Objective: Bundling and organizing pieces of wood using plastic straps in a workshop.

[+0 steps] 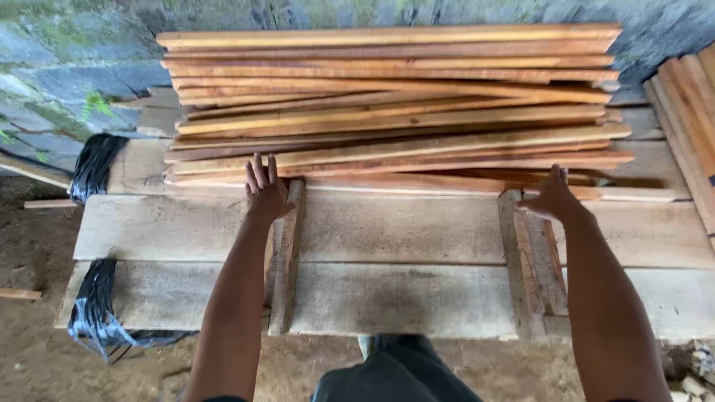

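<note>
Both hands reach the near edge of the stack of wooden slats [395, 104] on the plank bench [402, 231]. The slats' long axis runs left-right. Left hand [264, 190] spread flat; right hand [551, 197] open, touching the nearest slat.

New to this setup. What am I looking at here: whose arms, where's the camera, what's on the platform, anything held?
There is no machine: these are a person's two bare arms, filmed by one camera worn on their head and looking down.

In front of them lies a platform of wide grey planks with two short wooden cross battens on top. At the back sits a stack of long reddish-brown wooden slats, against a stone wall. More slats lie at the right edge. Black plastic strapping wraps the platform's left end.

The left hand and the right hand both reach to the near edge of the stack, fingers spread. Neither hand grips anything; whether they touch the slats is hard to tell.
</note>
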